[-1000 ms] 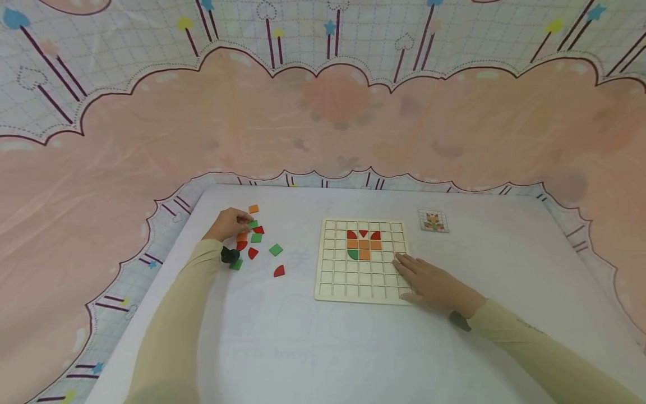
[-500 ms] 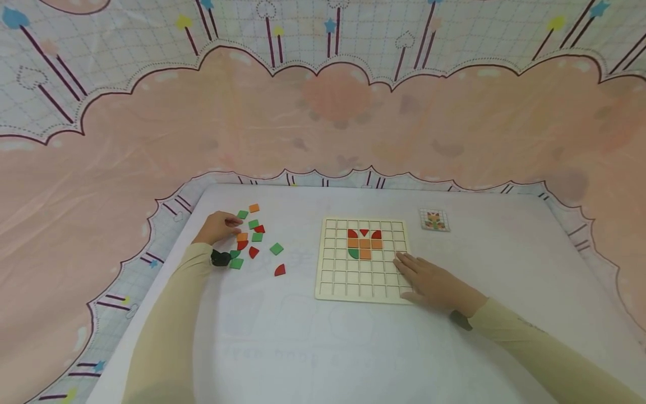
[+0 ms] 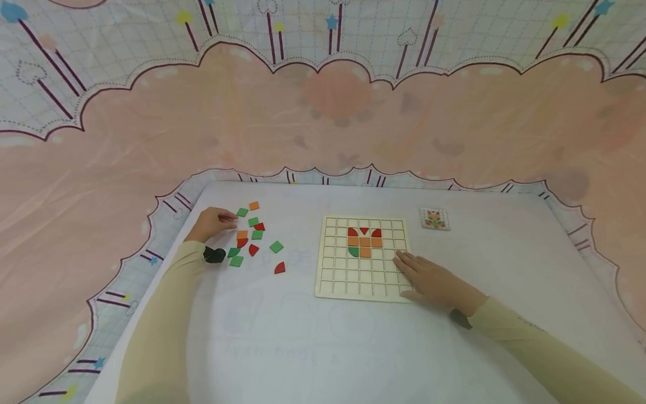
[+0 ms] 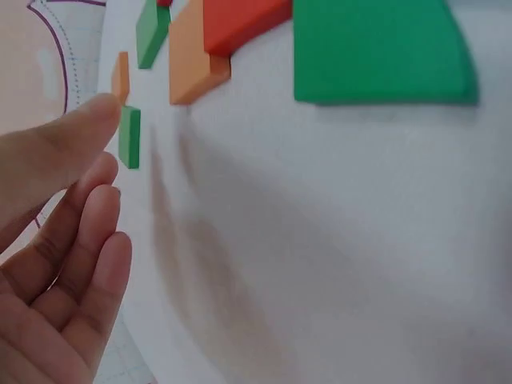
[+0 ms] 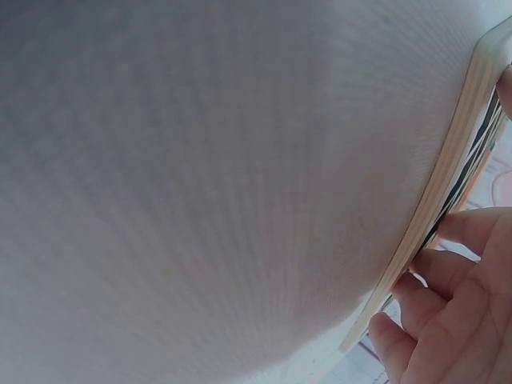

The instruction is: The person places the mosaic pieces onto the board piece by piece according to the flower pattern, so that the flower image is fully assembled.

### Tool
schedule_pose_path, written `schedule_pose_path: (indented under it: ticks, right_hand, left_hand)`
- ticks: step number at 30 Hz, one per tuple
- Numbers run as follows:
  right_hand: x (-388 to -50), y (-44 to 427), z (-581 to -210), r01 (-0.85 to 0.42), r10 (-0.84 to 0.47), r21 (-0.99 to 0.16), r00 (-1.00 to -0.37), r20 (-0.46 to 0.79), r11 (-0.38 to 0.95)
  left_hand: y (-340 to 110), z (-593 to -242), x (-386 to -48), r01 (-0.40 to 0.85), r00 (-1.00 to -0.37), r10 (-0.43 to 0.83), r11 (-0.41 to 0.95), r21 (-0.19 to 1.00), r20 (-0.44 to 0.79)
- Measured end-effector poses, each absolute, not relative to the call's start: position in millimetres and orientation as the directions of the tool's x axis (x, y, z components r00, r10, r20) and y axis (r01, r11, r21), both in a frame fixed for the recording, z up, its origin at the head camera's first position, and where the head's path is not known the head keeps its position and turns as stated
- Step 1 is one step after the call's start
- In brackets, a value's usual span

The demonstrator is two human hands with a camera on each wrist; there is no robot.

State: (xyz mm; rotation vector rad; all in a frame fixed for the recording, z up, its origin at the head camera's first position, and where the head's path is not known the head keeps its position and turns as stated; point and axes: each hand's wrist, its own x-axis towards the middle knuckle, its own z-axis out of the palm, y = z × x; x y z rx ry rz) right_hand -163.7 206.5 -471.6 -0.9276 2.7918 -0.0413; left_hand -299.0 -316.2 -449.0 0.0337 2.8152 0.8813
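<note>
In the head view my left hand [image 3: 208, 223] hovers at the left of a scatter of flat pieces, its fingertips just beside a green square [image 3: 243, 212]. The left wrist view shows its thumb and fingers [image 4: 110, 260] apart, with nothing seen between them. My right hand [image 3: 436, 280] rests on the right edge of a pale gridded board [image 3: 353, 276], fingers extended. Set into the board are orange squares [image 3: 364, 242], red pieces [image 3: 376, 233] and a green quarter-circle [image 3: 354, 252]. From the right wrist, the board's wooden edge [image 5: 448, 160] shows beside the fingers.
Loose pieces near the left hand include an orange square [image 3: 254, 205], a red quarter-circle [image 3: 280, 268] and a green square [image 3: 276, 247]. A small card [image 3: 434, 219] with a flower pattern lies right of the board. A patterned cloth hangs behind the white table [image 3: 303, 336].
My left hand has drawn back leftward from the loose pieces, uncovering the green square by its fingertips and a green rounded piece near its wrist. The right hand stays on the board.
</note>
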Motion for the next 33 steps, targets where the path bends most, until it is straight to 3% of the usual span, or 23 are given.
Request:
schedule_pose_path:
  ticks: [14, 33]
  right_hand:
    - [-164, 207, -472, -0.586, -0.595, -0.107, -0.782, -0.184, 0.803]
    - [-165, 210, -477, -0.614, -0.62, -0.089, -0.771, -0.143, 0.784]
  left_hand:
    - [-308, -449, -267, 0.053, -0.946, 0.218, 0.836, 0.546, -0.242]
    - [-326, -465, -251, 0.041, -0.954, 0.191, 0.849, 0.526, -0.233]
